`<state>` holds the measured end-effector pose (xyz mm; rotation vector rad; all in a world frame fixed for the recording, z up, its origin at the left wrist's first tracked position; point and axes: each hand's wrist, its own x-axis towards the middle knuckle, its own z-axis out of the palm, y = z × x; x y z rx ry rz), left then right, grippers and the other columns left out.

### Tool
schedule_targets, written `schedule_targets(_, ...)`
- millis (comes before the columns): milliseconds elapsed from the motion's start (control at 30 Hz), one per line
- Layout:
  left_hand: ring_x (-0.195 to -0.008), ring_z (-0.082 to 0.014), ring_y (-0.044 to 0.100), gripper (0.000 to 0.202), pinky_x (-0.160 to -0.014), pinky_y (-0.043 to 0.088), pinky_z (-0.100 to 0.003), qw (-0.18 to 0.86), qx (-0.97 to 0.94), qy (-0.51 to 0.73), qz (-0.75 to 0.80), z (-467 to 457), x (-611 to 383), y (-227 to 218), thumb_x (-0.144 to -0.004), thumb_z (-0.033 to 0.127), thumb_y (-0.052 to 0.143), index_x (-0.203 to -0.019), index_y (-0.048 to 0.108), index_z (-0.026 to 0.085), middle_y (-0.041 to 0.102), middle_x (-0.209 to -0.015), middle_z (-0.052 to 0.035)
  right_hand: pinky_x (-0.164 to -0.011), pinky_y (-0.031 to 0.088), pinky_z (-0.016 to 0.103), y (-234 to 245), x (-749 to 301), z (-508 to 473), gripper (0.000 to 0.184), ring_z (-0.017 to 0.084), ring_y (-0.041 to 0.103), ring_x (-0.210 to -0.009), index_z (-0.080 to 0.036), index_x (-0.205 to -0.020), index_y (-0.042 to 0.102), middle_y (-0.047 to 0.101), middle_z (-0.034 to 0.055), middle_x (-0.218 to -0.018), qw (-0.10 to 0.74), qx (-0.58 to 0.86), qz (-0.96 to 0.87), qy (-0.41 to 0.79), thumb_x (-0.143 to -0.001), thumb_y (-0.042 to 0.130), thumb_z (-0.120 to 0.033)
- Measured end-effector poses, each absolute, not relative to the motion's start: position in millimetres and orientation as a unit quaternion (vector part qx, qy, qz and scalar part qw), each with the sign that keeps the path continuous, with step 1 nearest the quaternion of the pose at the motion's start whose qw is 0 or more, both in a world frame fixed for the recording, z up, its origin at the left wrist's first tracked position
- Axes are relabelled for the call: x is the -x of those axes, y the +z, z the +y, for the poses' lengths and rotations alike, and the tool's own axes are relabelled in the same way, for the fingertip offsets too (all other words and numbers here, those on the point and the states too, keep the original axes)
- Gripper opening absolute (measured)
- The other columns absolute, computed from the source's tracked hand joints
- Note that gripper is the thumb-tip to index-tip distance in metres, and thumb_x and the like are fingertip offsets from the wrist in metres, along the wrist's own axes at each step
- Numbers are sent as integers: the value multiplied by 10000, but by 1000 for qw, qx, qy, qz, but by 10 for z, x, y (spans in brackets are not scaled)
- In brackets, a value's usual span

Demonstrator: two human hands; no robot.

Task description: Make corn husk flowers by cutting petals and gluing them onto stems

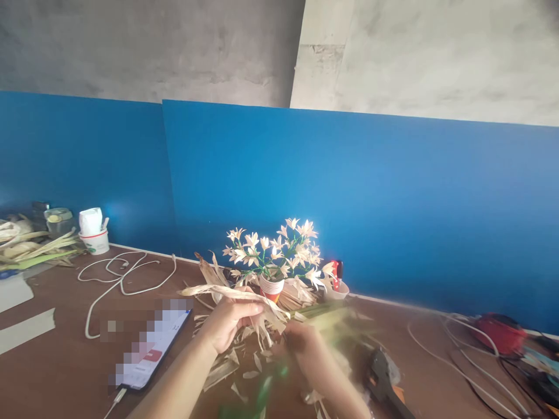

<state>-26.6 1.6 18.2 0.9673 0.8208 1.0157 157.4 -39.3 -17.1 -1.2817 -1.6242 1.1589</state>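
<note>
My left hand (229,323) is closed around a long, pale strip of dried corn husk (209,288), fingers and thumb pinching it near its torn right end. The strip reaches out to the left past my knuckles. Close by on the right, my right hand (301,340) is blurred by motion, near the husk's frayed end, and its fingers cannot be made out. Loose husk scraps (225,370) lie under and between my hands. Just behind them stands a paper cup (271,289) holding a bunch of cream husk flowers (279,250) on green stems.
At left lie a phone (161,346) on a cable, a white cord (117,279), a white-and-red cup (95,240) and a husk pile (35,250). A dark glue-gun-shaped tool (384,378), cables and a red item (500,333) lie right. A blue partition (371,198) borders the back.
</note>
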Motion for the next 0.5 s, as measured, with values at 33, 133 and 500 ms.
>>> schedule_targets(33,-578,-113,548,188,-561,431,-220,686,-434,454,367,18,264,174,-537,210,799,-665,674,155,661,-635,11,-527,375,215,-174,-1570,-392,277,112,461,-577,-130,-695,643,554,-9,-616,375,505,-632,453,-664,765,-377)
schedule_targets(133,-572,-101,532,197,-561,428,-211,672,-442,465,371,28,257,146,-564,243,804,-683,683,143,644,-619,15,-498,360,207,-145,-1551,-399,273,101,444,-547,-134,-693,647,539,-18,-587,374,516,-624,453,-648,773,-371)
schedule_targets(500,-579,-119,572,269,-588,439,-244,581,-429,532,442,159,456,153,-634,357,778,-738,616,169,610,-618,46,-376,409,162,-127,-1940,-414,418,75,505,-376,-125,-835,685,568,-30,-473,239,442,-593,630,-633,770,-481)
